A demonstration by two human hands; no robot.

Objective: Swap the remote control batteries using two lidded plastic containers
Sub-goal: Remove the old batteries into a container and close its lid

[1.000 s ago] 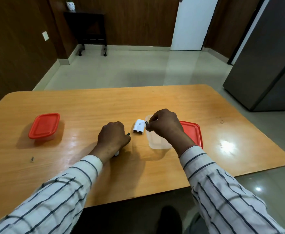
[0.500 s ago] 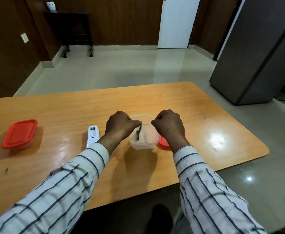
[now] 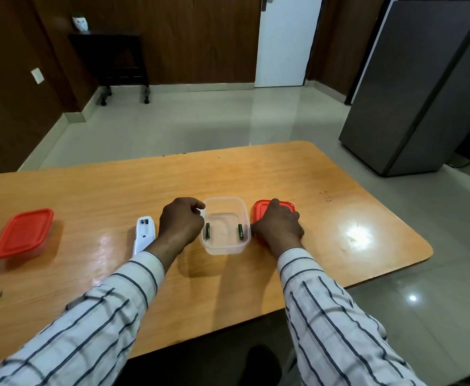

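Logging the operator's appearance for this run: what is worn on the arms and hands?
Both arms wear long shirt sleeves, white with thin dark stripes crossing in a wide check, cuffs closed at the wrists. The left hand and right hand are bare: no gloves, and no rings, watch or bands visible.

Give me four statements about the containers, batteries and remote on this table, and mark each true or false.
1. Two batteries lie in the open clear container. True.
2. The right hand rests on a red lid. True.
3. The container at far left has no lid. False: its red lid is on.
4. The remote lies right of the open container. False: it lies left of it, beside the left hand.
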